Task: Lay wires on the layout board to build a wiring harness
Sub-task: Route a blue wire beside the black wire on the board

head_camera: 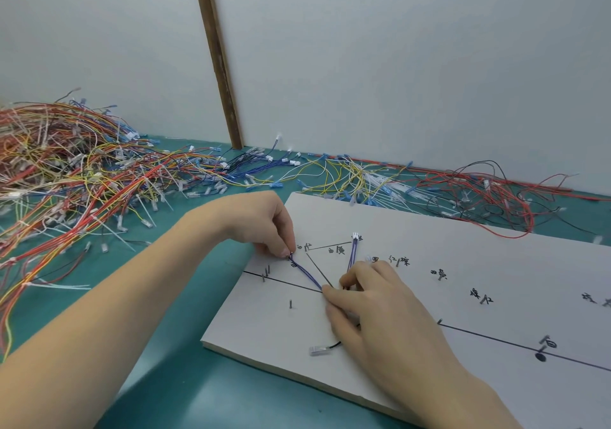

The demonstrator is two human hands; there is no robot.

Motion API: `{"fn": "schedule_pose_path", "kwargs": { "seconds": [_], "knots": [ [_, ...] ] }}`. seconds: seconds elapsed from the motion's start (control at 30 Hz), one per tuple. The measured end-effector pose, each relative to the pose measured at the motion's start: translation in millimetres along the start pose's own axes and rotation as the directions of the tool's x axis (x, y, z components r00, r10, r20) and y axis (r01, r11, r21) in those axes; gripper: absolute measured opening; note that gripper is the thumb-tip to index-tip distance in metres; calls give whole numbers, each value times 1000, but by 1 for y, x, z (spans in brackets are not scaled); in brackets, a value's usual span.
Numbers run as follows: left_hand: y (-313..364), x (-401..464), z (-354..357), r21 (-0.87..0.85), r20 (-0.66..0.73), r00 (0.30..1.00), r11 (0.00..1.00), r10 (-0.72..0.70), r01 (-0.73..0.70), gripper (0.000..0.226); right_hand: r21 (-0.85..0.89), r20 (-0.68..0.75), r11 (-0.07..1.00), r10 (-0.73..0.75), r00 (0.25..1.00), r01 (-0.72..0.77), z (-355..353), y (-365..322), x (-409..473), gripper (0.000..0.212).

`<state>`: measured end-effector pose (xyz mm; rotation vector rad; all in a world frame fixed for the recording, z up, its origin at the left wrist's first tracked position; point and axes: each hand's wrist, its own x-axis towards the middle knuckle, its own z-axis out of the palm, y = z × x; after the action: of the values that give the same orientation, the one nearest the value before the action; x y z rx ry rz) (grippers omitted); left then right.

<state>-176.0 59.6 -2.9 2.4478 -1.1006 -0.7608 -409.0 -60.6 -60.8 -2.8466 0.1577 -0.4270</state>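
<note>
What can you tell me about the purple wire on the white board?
The purple wire is thin, really two strands side by side, with a plastic-looking coat. It lies on the white board in a V. One end has a small white plug. It runs down to the right hand, whose fingers press on the bend. From there it goes up-left to the left hand, which pinches the other end by a pin.

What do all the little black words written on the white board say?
All are handwritten Chinese on the white board:
"白红", roughly, beside the left hand.
"白黄", roughly, by the white plug.
"红棕", roughly.
"白" by the black dot.
The others are too blurred to read.
</note>
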Motion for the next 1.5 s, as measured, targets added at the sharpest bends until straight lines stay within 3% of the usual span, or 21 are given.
{"fn": "schedule_pose_path", "kwargs": {
  "seconds": [0.17,0.27,0.5,0.67,1.0,1.13,1.27,1.37,1.43,1.5],
  "knots": [
    [16,5,-6,165,45,999,986,2,-9,12,-15,44,1000,6,999,-5,0,-2,1,30],
    [10,3,3,198,-39,998,979,50,-41,12,-42,64,999,5,998,-2,-2,-3,0,32],
    [-30,-13,32,-179,-278,951,966,132,-186,14,-104,142,994,33,989,-18,-3,-6,-2,45],
    [-37,-18,41,-179,-324,930,955,171,-238,12,-91,139,996,31,990,-18,-4,-5,-3,43],
    [-26,-18,32,-52,-277,953,988,124,-144,17,55,-5,998,32,999,-32,3,-2,-3,34],
    [-29,-20,24,-114,-199,972,983,122,-147,14,79,-50,996,44,998,-40,5,-1,-3,30],
    [-24,-20,8,-159,-23,991,978,132,-134,17,107,-76,993,59,995,-51,6,-2,-3,28],
    [-16,-12,-15,-59,85,993,995,85,-80,20,138,-93,989,56,994,-42,7,-1,-4,26],
    [-13,4,-31,5,-24,999,999,34,-33,16,171,-101,984,57,993,-39,7,0,-4,26],
    [-10,30,-41,-53,-225,974,998,-28,17,8,201,-111,979,63,992,-40,7,1,-4,25]
  ]
}}
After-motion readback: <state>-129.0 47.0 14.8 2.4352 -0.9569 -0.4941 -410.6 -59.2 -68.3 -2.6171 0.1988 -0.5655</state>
